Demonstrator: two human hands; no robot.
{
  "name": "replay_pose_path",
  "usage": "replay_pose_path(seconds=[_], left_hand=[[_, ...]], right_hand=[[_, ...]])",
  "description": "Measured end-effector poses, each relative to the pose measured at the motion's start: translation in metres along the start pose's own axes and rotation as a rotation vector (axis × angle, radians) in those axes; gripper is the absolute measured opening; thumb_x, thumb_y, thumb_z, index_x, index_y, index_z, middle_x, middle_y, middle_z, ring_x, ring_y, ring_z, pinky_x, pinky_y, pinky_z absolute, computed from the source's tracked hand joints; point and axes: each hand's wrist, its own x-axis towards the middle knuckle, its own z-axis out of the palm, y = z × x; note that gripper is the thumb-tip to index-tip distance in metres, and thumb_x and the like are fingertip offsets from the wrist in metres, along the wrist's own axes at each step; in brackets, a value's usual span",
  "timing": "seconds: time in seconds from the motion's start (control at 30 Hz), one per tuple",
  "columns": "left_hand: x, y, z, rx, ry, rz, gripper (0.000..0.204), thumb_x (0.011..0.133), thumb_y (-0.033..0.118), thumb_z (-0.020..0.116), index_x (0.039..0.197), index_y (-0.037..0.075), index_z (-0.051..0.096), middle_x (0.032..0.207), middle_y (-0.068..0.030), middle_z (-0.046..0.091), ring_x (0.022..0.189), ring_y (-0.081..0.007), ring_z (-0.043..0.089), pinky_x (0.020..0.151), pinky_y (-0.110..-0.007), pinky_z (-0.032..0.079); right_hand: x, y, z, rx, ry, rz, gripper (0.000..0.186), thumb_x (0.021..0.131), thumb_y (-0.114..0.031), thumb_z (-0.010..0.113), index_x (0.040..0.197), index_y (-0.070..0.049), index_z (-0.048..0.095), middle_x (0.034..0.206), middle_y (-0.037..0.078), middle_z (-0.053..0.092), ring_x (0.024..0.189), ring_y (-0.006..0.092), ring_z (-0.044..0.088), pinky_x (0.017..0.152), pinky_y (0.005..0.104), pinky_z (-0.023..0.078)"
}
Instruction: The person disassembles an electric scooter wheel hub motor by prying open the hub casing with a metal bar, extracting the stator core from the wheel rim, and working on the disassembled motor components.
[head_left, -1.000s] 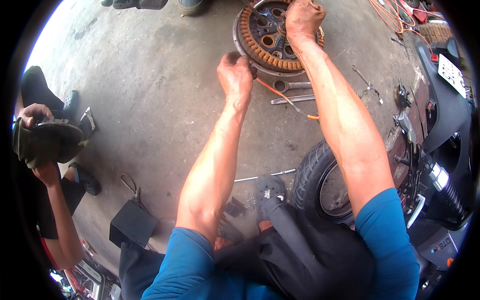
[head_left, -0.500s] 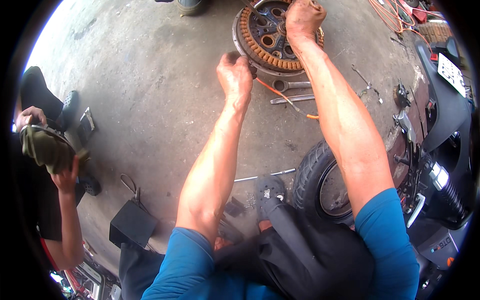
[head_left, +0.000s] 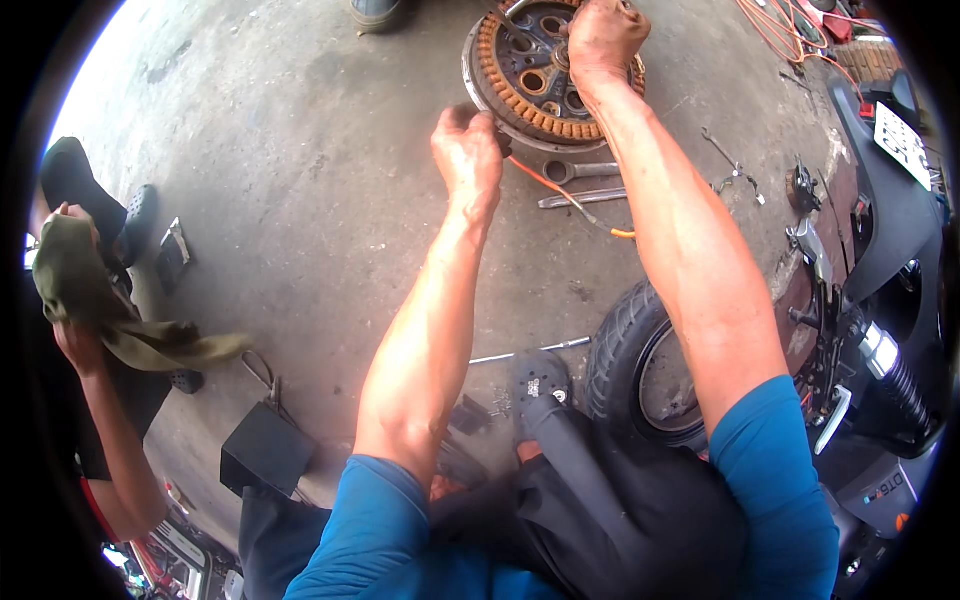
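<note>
Clearly, the round, copper-wound motor core sits on the floor ahead; the left hand curls at its near-left rim, the right hand bends over its right side. What either grip holds, I cannot tell.

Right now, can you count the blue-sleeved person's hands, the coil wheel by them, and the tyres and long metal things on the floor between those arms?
Hands: 2 (left hand, right hand)
Coil wheel: 1
Tyre: 1
Long metal things: 3 (spanner, bar, thin rod)
Total: 7
</note>
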Motion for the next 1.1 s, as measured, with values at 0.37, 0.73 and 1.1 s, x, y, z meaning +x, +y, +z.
replay_pose_path(seconds=[0.37, 0.73, 1.1], left_hand=[[-0.015, -0.004, 0.005, -0.126, -0.071, -0.040, 0.034, 0.089, 0.013, 0.058, 0.116, -0.009, 0.058, 0.089, -0.0152, 0.067, 0.069, -0.0185, 0.064, 0.061, -0.031, 0.054], [0.016, 0.008, -0.013, 0.023, -0.056, -0.051, 0.031, 0.085, 0.009, 0.059, 0.109, -0.011, 0.060, 0.080, -0.0150, 0.067, 0.065, -0.0197, 0.063, 0.057, -0.031, 0.052], [-0.010, 0.001, 0.006, -0.015, -0.096, -0.100, 0.030, 0.086, 0.008, 0.055, 0.108, -0.012, 0.058, 0.081, -0.0157, 0.067, 0.065, -0.0197, 0.063, 0.057, -0.031, 0.053]], right_hand=[[-0.001, 0.037, 0.014, -0.572, 0.086, -0.436, 0.036, 0.102, -0.027, 0.041, 0.093, -0.003, 0.067, 0.076, 0.022, 0.066, 0.071, 0.0403, 0.063, 0.070, 0.0507, 0.049], [-0.007, 0.002, 0.013, -0.013, 0.008, -0.118, 0.055, 0.095, -0.038, 0.055, 0.067, 0.009, 0.059, 0.062, 0.028, 0.057, 0.061, 0.0418, 0.056, 0.064, 0.0513, 0.040], [0.013, 0.041, -0.001, -0.214, 0.058, -0.293, 0.047, 0.098, -0.030, 0.049, 0.067, 0.003, 0.060, 0.056, 0.018, 0.055, 0.052, 0.0288, 0.050, 0.056, 0.0456, 0.039]])
